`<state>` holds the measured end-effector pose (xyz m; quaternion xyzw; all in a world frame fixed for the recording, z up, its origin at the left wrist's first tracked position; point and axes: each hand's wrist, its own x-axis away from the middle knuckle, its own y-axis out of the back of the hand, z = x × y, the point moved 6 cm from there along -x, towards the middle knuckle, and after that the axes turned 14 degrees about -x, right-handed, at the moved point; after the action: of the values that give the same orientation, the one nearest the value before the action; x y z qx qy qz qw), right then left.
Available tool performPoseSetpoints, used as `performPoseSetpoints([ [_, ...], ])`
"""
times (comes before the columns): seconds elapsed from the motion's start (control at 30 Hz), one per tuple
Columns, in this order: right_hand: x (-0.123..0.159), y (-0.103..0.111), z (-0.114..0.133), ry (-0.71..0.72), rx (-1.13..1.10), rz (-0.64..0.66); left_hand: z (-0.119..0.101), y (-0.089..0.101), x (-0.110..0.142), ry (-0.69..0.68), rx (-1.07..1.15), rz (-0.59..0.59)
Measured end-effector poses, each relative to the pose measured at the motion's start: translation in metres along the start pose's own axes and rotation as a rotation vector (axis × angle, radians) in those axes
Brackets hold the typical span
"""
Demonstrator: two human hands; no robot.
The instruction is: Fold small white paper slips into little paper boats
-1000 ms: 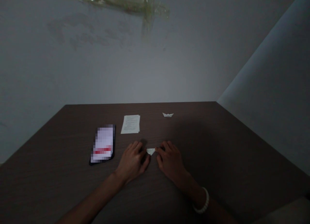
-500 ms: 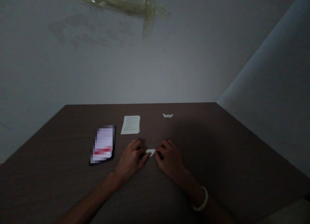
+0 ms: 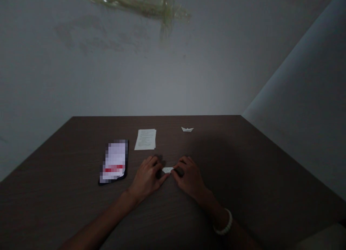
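Between my two hands is a small folded piece of paper (image 3: 167,170), white with faint print. My left hand (image 3: 147,176) pinches its left end between thumb and fingers. At the right end, the thumb and fingertips of my right hand (image 3: 190,178) are closed on it, with a pale beaded bracelet on that wrist. Both hands rest low over the brown table (image 3: 151,221). The paper's ends are hidden under my fingertips.
A small white paper boat (image 3: 187,129) stands near the table's far edge. Left of it lies a stack of printed sheets (image 3: 145,139). A phone with a blurred lit screen (image 3: 115,161) lies left of my left hand. A wall (image 3: 173,77) rises behind the table.
The lower point of the folded paper no longer hangs down; the piece now shows as a narrow flat strip. My thumbs have shifted slightly, and both hands still grip it.
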<state>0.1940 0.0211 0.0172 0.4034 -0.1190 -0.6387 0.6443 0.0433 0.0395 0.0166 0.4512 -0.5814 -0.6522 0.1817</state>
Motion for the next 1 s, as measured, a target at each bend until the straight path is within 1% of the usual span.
performPoseSetpoints([
  [0.3,-0.003,-0.002,0.002,0.035,-0.023,0.051,0.002,-0.003,-0.001,0.025,0.166,0.068],
  [0.4,-0.002,-0.002,0.004,0.052,-0.026,0.074,0.001,-0.002,-0.002,0.019,0.194,0.066],
  [0.53,-0.003,-0.001,0.003,0.065,-0.070,0.072,0.002,-0.005,-0.001,0.019,0.222,0.078],
  [0.67,-0.004,-0.001,0.001,0.087,-0.166,0.049,0.006,-0.007,0.001,0.044,0.229,0.083],
  [0.77,-0.004,0.000,0.002,0.111,-0.245,0.044,0.003,-0.003,0.002,-0.019,0.224,0.064],
  [0.87,-0.004,0.001,0.004,0.133,-0.270,0.038,-0.002,0.004,0.002,-0.098,0.206,0.027],
  [1.0,-0.003,-0.001,0.006,0.164,-0.248,0.048,-0.004,0.008,0.003,-0.121,0.160,-0.018],
])
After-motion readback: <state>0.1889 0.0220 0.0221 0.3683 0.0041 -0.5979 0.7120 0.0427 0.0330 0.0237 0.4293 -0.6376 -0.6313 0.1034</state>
